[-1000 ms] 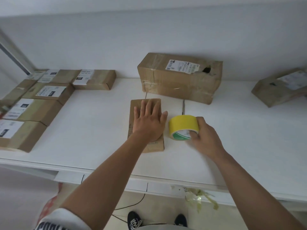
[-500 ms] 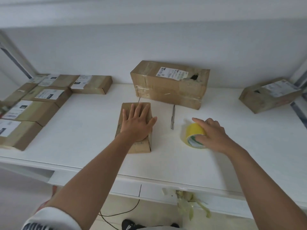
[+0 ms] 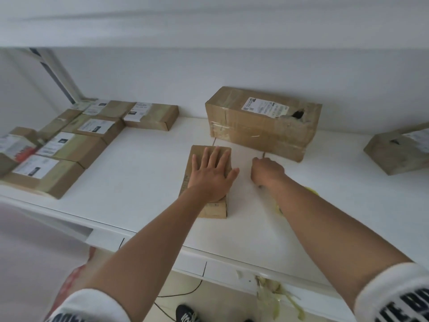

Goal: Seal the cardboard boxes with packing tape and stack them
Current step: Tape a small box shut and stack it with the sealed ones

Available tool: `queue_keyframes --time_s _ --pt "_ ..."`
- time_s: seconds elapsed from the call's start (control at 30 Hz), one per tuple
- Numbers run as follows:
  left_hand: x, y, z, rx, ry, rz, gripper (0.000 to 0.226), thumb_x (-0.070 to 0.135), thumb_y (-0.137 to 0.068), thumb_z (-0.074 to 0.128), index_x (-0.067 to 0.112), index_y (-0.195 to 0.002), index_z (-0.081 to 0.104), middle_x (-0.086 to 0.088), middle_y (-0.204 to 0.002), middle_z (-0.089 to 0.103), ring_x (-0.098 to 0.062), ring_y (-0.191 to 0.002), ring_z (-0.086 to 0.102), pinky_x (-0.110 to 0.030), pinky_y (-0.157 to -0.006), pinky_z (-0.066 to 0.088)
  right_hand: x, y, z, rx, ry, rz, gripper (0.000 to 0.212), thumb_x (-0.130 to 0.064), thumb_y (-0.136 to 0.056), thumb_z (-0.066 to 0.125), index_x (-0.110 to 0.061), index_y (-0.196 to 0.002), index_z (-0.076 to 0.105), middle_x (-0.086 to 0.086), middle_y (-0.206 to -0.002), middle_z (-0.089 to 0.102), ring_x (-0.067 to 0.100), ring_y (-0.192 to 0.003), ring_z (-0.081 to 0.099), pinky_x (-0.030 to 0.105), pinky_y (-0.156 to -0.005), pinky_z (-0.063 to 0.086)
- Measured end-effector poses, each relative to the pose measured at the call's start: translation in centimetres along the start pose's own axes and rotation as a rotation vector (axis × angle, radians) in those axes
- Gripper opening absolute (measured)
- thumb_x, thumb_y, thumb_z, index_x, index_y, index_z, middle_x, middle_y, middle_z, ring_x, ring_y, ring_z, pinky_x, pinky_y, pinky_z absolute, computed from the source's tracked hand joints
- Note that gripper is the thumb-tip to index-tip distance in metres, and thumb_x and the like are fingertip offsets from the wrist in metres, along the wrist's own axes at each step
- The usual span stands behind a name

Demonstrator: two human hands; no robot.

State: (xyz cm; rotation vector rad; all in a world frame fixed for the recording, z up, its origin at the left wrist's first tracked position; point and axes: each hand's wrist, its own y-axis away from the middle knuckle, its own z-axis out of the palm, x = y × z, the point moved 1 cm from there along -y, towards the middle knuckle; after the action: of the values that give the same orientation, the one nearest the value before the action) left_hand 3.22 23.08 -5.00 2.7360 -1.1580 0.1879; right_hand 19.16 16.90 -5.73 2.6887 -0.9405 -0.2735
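White table (image 3: 139, 189) against a white wall: L hand (image 3: 212, 175) lies flat, fingers spread, on top of the small cardboard box (image 3: 209, 209) near the front edge. R hand (image 3: 267, 170) sits just beside it, fingers curled round a thin dark tool (image 3: 263, 155), w/ the yellow tape roll (image 3: 312, 190) mostly hidden behind the R forearm. Behind: big taped box (image 3: 262, 126) w/ a torn hole, closed labelled boxes (image 3: 76, 145) far L, one more box (image 3: 397, 152) far R; contents can't be seen.

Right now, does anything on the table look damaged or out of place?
Yes. The large box at the back has a ragged hole torn in its top beside the shipping label. Crumpled yellowish tape scraps hang off the table's front edge.
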Motion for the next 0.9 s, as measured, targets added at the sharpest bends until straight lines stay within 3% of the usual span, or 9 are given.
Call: queue_keyframes --time_s 0.13,0.27,0.33,0.43,0.6,0.8,0.9 --pt "-0.3 -0.2 0.1 0.023 0.009 0.032 0.068 0.063 -0.1 0.014 0.035 -0.159 -0.002 0.004 -0.168 -0.008 -0.021 -0.153 -0.016 -0.053 -0.121 -0.012 1.8 -0.7 1.1 0.005 -0.064 0.009 0.039 -0.006 -0.094 0.038 -0.008 -0.132 0.046 0.016 -0.126 0.056 0.035 -0.113 0.057 0.037 -0.078 0.041" --pt "-0.2 -0.3 0.0 0.016 -0.018 0.052 0.067 0.062 -0.1 0.015 0.034 -0.159 -0.003 0.006 -0.168 -0.008 -0.021 -0.153 -0.017 -0.053 -0.121 -0.012 2.2 -0.7 0.2 0.121 -0.367 -0.022 0.015 -0.021 -0.091 0.047 -0.015 -0.091 0.061 0.006 -0.088 0.068 0.028 -0.089 0.064 0.032 -0.067 0.047" --pt "-0.2 -0.3 -0.1 0.02 -0.027 0.061 0.067 0.062 -0.101 0.015 0.034 -0.159 -0.003 0.006 -0.168 -0.008 -0.021 -0.153 -0.016 -0.054 -0.121 -0.012 2.1 -0.6 -0.3 0.236 -0.59 -0.078 0.018 -0.027 -0.092 0.05 -0.019 -0.081 0.062 0.002 -0.08 0.068 0.025 -0.082 0.065 0.036 -0.07 0.052" --pt "-0.3 -0.2 -0.2 0.032 -0.026 0.073 0.066 0.06 -0.101 0.016 0.034 -0.159 -0.001 0.006 -0.168 -0.006 -0.022 -0.153 -0.014 -0.053 -0.122 -0.011 2.1 0.0 -0.6 0.335 -0.834 -0.189 0.017 -0.023 -0.095 0.051 -0.019 -0.1 0.068 0.001 -0.096 0.071 0.021 -0.085 0.068 0.039 -0.078 0.056" --pt "-0.1 0.0 0.0 0.11 0.038 0.058 0.06 0.053 -0.103 0.022 0.035 -0.159 0.012 0.009 -0.168 0.005 -0.021 -0.155 -0.004 -0.05 -0.124 -0.004 2.2 0.8 -1.3 0.536 -0.875 -0.283 0.023 -0.016 -0.094 0.059 -0.014 -0.116 0.066 0.005 -0.109 0.071 0.018 -0.096 0.066 0.03 -0.081 0.051" --pt "0.1 0.5 0.0 0.215 0.089 0.045 0.055 0.047 -0.103 0.025 0.03 -0.155 0.032 0.008 -0.165 0.023 -0.02 -0.154 0.013 -0.047 -0.125 0.007 2.0 2.0 -1.3 0.571 -1.023 -0.318 0.007 -0.023 -0.102 0.048 -0.018 -0.103 0.052 -0.003 -0.084 0.07 0.007 -0.061 0.062 0.028 -0.062 0.052" --pt "0.1 0.7 0.0 0.228 0.089 0.013 0.061 0.05 -0.097 0.019 0.03 -0.152 0.037 0.009 -0.162 0.029 -0.018 -0.153 0.018 -0.048 -0.124 0.01 2.5 2.7 -1.5 0.55 -1.242 -0.242 0.013 -0.022 -0.104 0.044 -0.022 -0.091 0.049 0.002 -0.075 0.067 0.01 -0.053 0.059 0.026 -0.058 0.052"
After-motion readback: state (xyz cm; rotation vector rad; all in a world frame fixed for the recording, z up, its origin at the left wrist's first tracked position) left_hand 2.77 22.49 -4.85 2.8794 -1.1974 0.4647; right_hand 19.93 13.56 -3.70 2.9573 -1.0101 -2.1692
